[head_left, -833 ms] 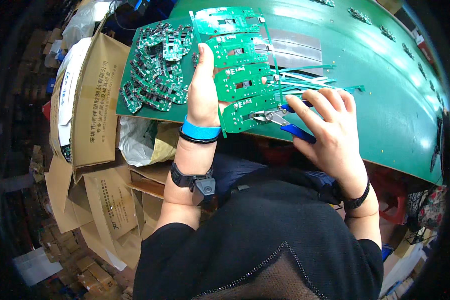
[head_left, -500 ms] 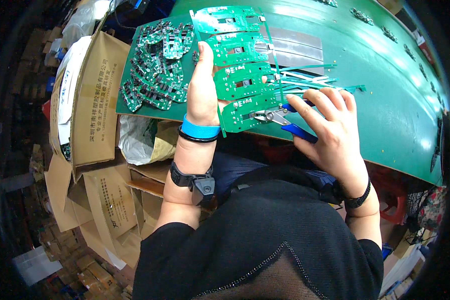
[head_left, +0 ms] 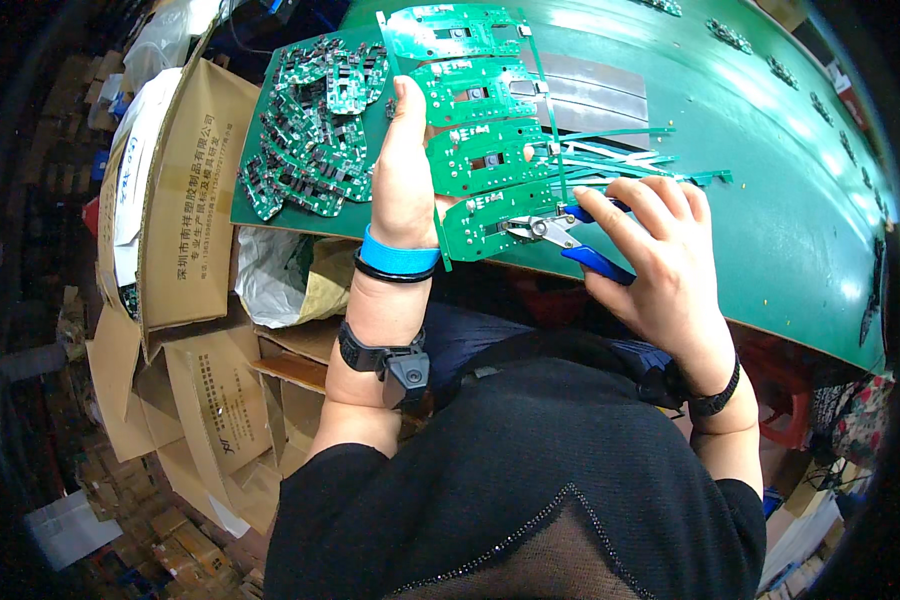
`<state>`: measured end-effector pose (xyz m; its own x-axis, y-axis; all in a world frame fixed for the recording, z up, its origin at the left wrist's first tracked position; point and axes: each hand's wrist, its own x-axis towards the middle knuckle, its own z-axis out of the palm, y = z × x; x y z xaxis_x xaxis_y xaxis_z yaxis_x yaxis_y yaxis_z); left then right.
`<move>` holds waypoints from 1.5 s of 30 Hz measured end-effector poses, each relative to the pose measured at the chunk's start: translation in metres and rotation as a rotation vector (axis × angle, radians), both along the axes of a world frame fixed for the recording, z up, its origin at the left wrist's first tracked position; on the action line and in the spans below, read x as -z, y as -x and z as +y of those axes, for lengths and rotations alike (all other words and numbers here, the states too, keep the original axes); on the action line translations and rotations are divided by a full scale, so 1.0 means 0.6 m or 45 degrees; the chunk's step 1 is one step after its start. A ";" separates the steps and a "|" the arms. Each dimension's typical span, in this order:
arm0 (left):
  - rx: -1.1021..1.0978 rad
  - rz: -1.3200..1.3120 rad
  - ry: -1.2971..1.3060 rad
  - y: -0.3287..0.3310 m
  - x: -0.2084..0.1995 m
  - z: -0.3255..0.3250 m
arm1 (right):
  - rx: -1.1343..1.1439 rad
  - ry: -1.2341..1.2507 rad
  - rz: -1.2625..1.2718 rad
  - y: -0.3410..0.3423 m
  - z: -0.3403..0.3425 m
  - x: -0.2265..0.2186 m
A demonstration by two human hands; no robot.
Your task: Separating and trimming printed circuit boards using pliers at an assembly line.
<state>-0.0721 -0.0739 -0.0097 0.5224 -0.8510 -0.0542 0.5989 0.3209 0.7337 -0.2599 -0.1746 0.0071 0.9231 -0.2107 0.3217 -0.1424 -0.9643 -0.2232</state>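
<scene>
My left hand (head_left: 404, 185) is closed on a panel of green circuit boards (head_left: 478, 160), its thumb along the left edge strip and its other fingers hidden underneath. Several boards joined by thin side strips make up the panel, held up over the table edge. In my right hand (head_left: 660, 255) is a pair of cutting pliers (head_left: 595, 262) with blue handles, the fingers round the spread handles. The metal jaws lie over the slot in the nearest board; whether they grip anything there I cannot tell.
Left of the panel, a heap of populated circuit boards (head_left: 315, 135) covers the table corner. Cut green strips (head_left: 630, 160) lie beyond my right hand, beside a grey ribbed mat (head_left: 600, 95). Cardboard boxes (head_left: 195, 190) and a plastic bag (head_left: 270, 275) stand at the left. Small parts line the green table's (head_left: 770, 200) far side.
The panel has shifted very slightly away and to the left with my left hand. The pliers' jaws stay at the nearest board's slot, and my right hand has barely moved.
</scene>
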 end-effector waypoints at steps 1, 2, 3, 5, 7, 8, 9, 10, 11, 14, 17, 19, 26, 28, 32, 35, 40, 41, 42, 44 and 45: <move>-0.024 -0.015 -0.013 0.001 -0.002 0.000 | 0.001 0.030 0.000 0.000 0.001 -0.001; -0.025 -0.015 -0.013 0.001 -0.001 0.000 | 0.003 0.060 0.001 0.000 0.002 -0.001; -0.009 0.016 -0.009 0.000 0.001 0.000 | 0.001 0.059 0.003 0.000 0.002 -0.001; 0.008 0.048 -0.005 -0.003 0.004 -0.001 | 0.007 0.087 0.028 -0.002 0.002 0.000; -0.014 0.010 -0.003 -0.004 0.005 -0.002 | 0.005 0.085 0.012 -0.002 0.001 0.000; -0.014 0.007 -0.001 -0.004 0.004 -0.002 | 0.003 0.084 -0.007 -0.002 0.001 -0.001; -0.009 0.012 -0.001 -0.003 0.004 -0.002 | 0.004 0.085 -0.010 0.000 0.001 -0.003; -0.005 0.022 -0.002 -0.005 0.005 -0.002 | 0.006 0.095 -0.020 -0.002 0.001 -0.004; -0.005 0.023 -0.001 -0.004 0.003 -0.003 | 0.008 0.105 -0.030 -0.003 0.001 -0.005; -0.073 0.036 -0.011 -0.003 0.000 -0.004 | -0.002 0.142 -0.063 -0.004 0.000 0.000; -0.033 0.014 0.001 -0.009 0.005 0.002 | -0.025 0.132 -0.086 -0.004 0.000 0.004; -0.028 0.025 0.018 -0.010 0.005 0.002 | -0.023 0.138 -0.087 -0.003 0.000 0.006; -0.064 -0.043 -0.055 -0.011 0.006 0.011 | 0.015 0.005 -0.216 0.001 -0.008 -0.005; -0.045 0.030 -0.018 -0.016 0.009 0.018 | 0.107 -0.015 -0.311 0.006 -0.019 -0.009; 0.359 0.547 0.377 -0.014 0.038 0.028 | 0.288 -0.016 -0.361 0.012 -0.046 0.015; 0.456 0.759 0.482 0.010 0.056 0.037 | 0.288 -0.002 -0.347 0.006 -0.049 0.018; 0.428 0.622 0.446 0.028 0.076 0.033 | 0.305 0.038 -0.292 0.001 -0.045 0.029; 0.426 0.666 0.460 0.033 0.072 0.032 | 0.312 0.054 -0.275 0.000 -0.044 0.032; 0.437 0.664 0.460 0.035 0.072 0.031 | 0.318 0.070 -0.258 0.001 -0.043 0.034; 0.401 0.699 0.469 0.035 0.074 0.031 | 0.316 0.024 -0.228 0.010 -0.042 0.027; 0.409 0.699 0.469 0.033 0.076 0.031 | 0.307 -0.030 -0.234 0.017 -0.043 0.026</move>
<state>-0.0922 -0.0555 -0.0554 0.2242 -0.9710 0.0825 0.9551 0.2358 0.1795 -0.2702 -0.2007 -0.0088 0.7722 -0.4260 0.4715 -0.3216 -0.9019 -0.2882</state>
